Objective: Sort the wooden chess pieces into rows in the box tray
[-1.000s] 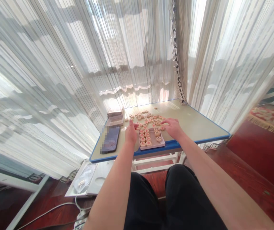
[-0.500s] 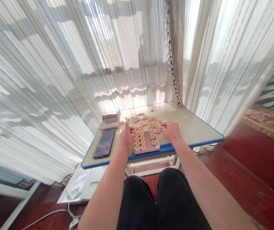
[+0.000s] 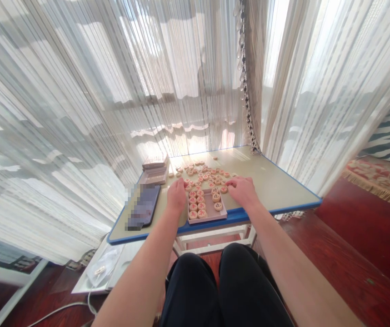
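A shallow open box [image 3: 211, 218] lies near the table's front edge. Round Chinese chess pieces [image 3: 201, 213] with red characters fill two columns at its left. Pieces with dark characters [image 3: 217, 206] form one column along its right side. My left hand [image 3: 176, 196] is at the box's far left corner, fingers closed together beside loose pieces. My right hand [image 3: 244, 191] is beyond the far right corner, thumb and finger pinched beside a loose piece [image 3: 224, 189]. What either hand holds, if anything, is too small to make out.
Several loose chess pieces [image 3: 203, 172] are scattered across the table [image 3: 277, 186] beyond the box. A dark tablet or phone [image 3: 146, 206], partly blurred out, lies at the left. Stacked boxes [image 3: 155, 169] stand behind it. Sheer curtains [image 3: 181, 81] hang at the far edge.
My right hand has shifted slightly left, closer to the loose pieces by the box. My left thumb, raised before, is now lower against the fingers. The view has moved slightly.
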{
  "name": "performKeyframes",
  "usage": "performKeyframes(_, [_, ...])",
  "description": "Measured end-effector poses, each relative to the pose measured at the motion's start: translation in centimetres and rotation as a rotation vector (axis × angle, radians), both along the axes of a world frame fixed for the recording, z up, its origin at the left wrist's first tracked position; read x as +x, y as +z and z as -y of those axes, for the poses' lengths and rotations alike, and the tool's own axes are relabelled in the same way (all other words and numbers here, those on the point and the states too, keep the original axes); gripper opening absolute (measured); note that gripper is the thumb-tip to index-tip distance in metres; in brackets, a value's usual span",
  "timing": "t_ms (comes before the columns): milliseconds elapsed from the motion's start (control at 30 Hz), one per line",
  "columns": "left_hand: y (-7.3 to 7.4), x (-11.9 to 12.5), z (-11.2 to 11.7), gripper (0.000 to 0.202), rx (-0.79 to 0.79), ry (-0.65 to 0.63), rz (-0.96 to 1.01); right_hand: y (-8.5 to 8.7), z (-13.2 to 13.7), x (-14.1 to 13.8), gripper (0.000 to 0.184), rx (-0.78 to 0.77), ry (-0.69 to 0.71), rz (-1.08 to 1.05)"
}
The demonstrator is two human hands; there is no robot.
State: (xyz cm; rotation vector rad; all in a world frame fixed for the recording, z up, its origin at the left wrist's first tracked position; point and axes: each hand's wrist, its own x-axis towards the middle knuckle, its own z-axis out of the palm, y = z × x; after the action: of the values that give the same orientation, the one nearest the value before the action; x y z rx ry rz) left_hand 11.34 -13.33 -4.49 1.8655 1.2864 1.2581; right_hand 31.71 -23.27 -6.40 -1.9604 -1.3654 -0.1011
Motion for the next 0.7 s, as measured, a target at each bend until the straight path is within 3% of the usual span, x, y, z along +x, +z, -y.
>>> performKeyframes(200, [4.4, 1.5, -2.6, 0.031, 0.147, -0.086, -0.185, 0.3, -0.4, -0.2, 0.028, 0.079, 0.042, -0.014])
performKeyframes(333, [6.5, 3.5, -3.8, 0.023, 0.445, -0.272, -0.376, 0.9, 0.1, -0.6, 0.026, 0.249, 0.044, -0.06])
performKeyframes(500, [5.6, 3.9, -4.4, 0.025, 0.473, -0.248, -0.38, 2.1, 0.1, -0.6, 0.027, 0.285, 0.142, -0.087])
performKeyframes(633, [4.8, 2.5, -4.9, 0.027, 0.442, -0.411, -0.644, 4.0, -2.0, -0.3, 0.034, 0.175, 0.42, -0.025])
performKeyframes(700, [4.7, 2.0, -5.1, 0.025, 0.396, -0.472, -0.778, 4.4, -3.8, 0.1, 0.027, 0.149, 0.468, 0.049])
